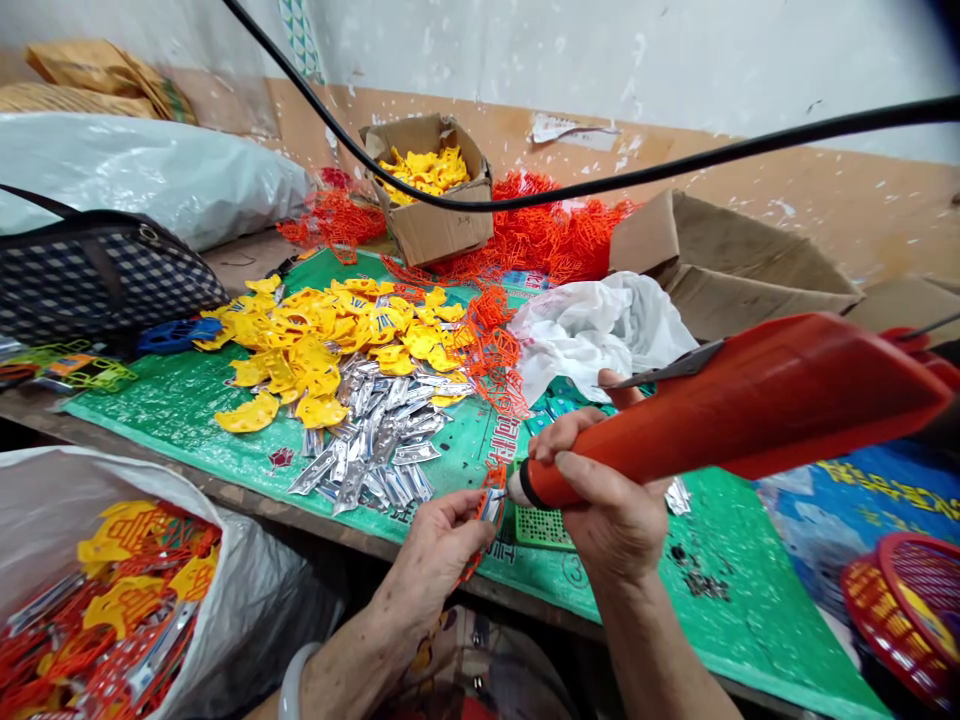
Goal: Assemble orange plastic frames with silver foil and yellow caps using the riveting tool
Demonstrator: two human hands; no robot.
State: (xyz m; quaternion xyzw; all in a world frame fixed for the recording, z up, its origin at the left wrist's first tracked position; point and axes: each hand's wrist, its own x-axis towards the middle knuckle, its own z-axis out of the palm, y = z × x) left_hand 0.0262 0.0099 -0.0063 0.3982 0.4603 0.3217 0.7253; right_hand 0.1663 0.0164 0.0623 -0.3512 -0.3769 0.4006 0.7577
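Note:
My right hand (pixel 621 515) is wrapped around a red power screwdriver (pixel 742 395), whose tip points left. Between the thumb and fingers of my left hand (pixel 439 545) is a small orange plastic frame (pixel 472 568) with a silver-and-blue piece (pixel 491 503) on it. The screwdriver's nose meets or nearly meets this piece; I cannot tell whether they touch. Just under the screwdriver lies a green perforated tray (pixel 541 527). Beyond my left hand are a heap of silver strips (pixel 375 435) and a pile of yellow plastic parts (pixel 322 335).
Orange frames (pixel 551 235) lie tangled at the back beside a cardboard box (pixel 442 235) of yellow parts. A white plastic bag (pixel 607 325) rests mid-table. An open sack (pixel 255 570) of mixed parts stands front left. A red basket (pixel 892 610) is at right. A black cable (pixel 577 188) hangs across.

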